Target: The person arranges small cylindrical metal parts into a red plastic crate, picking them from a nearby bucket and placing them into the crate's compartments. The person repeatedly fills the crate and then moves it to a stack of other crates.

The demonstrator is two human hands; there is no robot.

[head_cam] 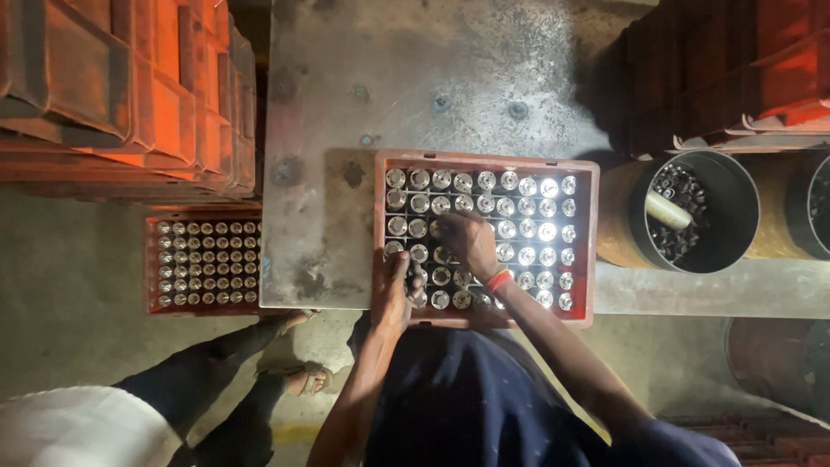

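Note:
A red plastic crate full of several shiny round metal parts sits on a grey metal table. My left hand rests at the crate's near left corner, fingers curled around a dark object I cannot identify. My right hand, with a red band at the wrist, reaches into the middle of the crate, its fingers closed on the metal parts there.
A second red crate of metal parts stands on the floor at left. Stacked red crates rise at back left and back right. Dark round bins with small parts stand right. Another person's legs are near left.

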